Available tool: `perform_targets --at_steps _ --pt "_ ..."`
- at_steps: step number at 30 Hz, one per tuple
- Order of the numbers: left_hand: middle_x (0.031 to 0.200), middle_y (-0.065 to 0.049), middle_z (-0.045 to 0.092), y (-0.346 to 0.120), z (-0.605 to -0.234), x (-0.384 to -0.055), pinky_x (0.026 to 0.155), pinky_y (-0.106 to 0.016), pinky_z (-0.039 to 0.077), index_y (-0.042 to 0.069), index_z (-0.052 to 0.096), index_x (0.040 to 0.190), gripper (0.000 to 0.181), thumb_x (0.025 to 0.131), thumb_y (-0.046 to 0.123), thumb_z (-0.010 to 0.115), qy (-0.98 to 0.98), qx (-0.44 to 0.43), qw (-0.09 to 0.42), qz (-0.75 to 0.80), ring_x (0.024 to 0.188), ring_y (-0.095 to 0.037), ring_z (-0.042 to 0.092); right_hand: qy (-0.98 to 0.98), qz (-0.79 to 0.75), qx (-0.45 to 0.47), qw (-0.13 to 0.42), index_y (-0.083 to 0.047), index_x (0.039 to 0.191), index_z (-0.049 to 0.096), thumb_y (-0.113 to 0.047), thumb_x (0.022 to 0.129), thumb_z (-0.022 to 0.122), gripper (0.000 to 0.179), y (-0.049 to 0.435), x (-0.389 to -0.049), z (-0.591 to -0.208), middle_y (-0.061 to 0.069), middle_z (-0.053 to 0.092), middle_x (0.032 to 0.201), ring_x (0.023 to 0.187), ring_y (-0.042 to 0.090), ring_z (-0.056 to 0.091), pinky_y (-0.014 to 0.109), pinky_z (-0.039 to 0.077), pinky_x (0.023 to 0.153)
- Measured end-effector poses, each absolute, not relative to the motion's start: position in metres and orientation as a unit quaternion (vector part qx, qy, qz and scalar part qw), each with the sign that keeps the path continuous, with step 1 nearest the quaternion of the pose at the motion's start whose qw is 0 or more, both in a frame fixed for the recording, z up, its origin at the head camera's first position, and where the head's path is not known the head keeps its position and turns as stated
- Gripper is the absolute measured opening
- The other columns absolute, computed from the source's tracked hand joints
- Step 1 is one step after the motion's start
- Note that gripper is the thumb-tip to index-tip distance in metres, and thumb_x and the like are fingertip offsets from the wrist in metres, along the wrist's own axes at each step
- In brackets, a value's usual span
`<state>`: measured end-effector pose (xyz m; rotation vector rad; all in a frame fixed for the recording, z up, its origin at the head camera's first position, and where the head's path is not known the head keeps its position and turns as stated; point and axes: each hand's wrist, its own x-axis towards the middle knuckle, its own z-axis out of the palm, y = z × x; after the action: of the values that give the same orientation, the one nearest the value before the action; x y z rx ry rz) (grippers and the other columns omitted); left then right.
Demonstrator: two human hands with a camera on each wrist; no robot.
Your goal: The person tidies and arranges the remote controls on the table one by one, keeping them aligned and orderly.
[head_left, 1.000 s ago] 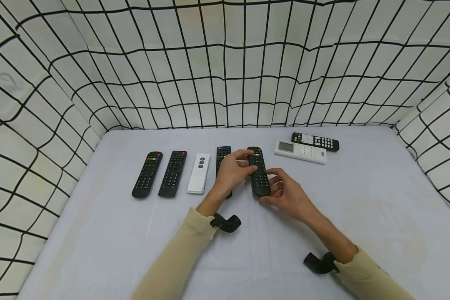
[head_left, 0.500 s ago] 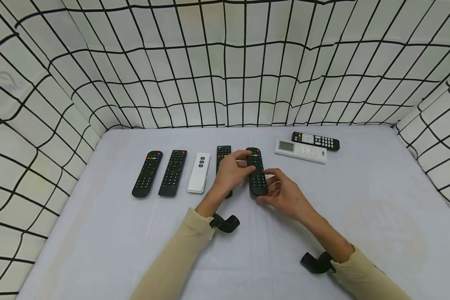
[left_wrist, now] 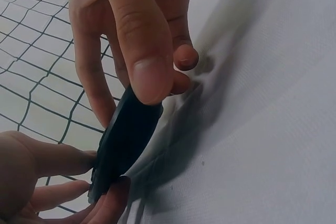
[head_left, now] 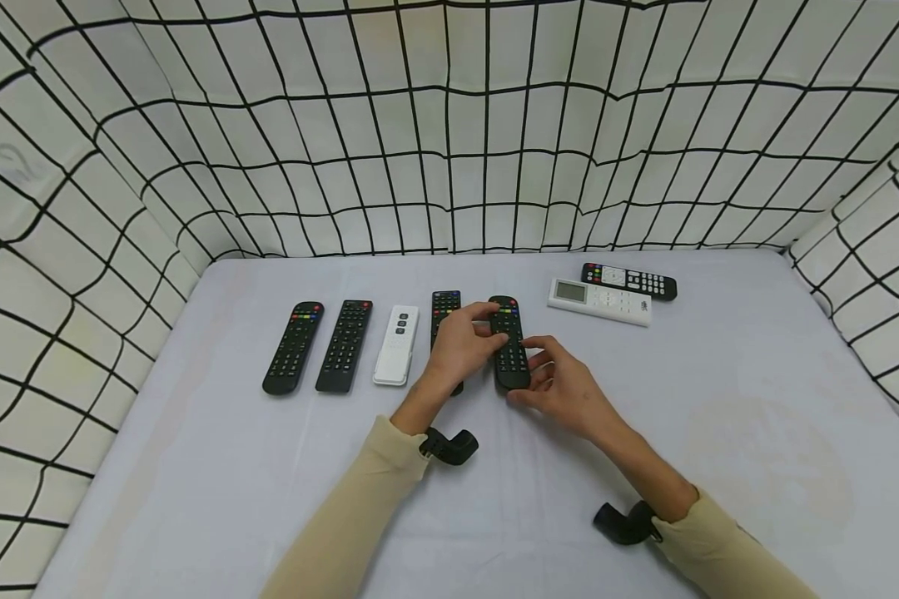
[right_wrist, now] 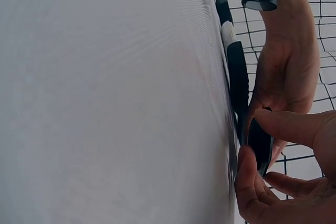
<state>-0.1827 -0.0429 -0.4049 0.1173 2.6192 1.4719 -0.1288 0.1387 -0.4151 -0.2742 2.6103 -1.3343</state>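
Note:
A black remote control (head_left: 513, 358) with coloured buttons near its top is held between both hands. My left hand (head_left: 459, 339) pinches its upper left side with thumb and fingers. At its lower right, my right hand (head_left: 569, 395) grips the side and bottom end. In the left wrist view the remote control (left_wrist: 126, 142) is tilted, its shadow falling on the cloth. The right wrist view shows its dark end (right_wrist: 259, 142) between the right thumb and fingers. Another black remote control (head_left: 445, 304) lies partly hidden behind my left hand and wrist.
Left of the hands lie a white remote control (head_left: 397, 345) and two black ones, a flat-ended one (head_left: 344, 346) and a rounded one (head_left: 293, 349). At the back right, a white remote with a display (head_left: 599, 302) lies against a black remote (head_left: 633, 282). Black netting (head_left: 487, 125) surrounds the white-covered table (head_left: 494, 516).
The held remote control and my right hand have shifted slightly left, towards the remote beside it. My left hand has hardly moved. The remaining remotes lie as before.

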Motion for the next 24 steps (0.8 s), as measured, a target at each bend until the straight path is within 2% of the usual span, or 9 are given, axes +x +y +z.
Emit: perform_targets --at_steps 8,19,24 --pt "0.117 -0.020 0.077 -0.043 -0.403 -0.183 0.082 -0.036 0.062 0.010 0.060 0.146 0.054 0.095 0.012 0.076 0.877 0.036 0.081 0.472 0.106 -0.030 0.076 0.885 -0.445 -0.085 0.104 -0.003 0.146 0.047 -0.008 0.084 0.086 0.072 0.134 -0.129 -0.415 0.020 0.065 0.118 0.095 0.023 0.068 0.032 0.056 0.082" --pt "0.113 -0.021 0.078 -0.042 -0.400 -0.182 0.085 -0.038 0.062 0.007 0.058 0.147 0.055 0.095 0.010 0.075 0.896 0.039 0.090 0.433 0.103 -0.029 0.076 0.889 -0.438 -0.082 0.109 -0.001 0.143 0.048 -0.009 0.084 0.087 0.071 0.128 -0.130 -0.418 0.017 0.067 0.112 0.085 0.016 0.067 0.030 0.053 0.078" --pt "0.111 -0.019 0.077 -0.042 -0.399 -0.183 0.083 -0.035 0.061 0.007 0.058 0.148 0.056 0.094 0.011 0.075 0.906 0.036 0.094 0.411 0.098 -0.026 0.075 0.894 -0.428 -0.073 0.111 -0.002 0.143 0.049 -0.010 0.084 0.087 0.071 0.124 -0.131 -0.417 0.016 0.067 0.111 0.083 0.015 0.065 0.034 0.053 0.080"
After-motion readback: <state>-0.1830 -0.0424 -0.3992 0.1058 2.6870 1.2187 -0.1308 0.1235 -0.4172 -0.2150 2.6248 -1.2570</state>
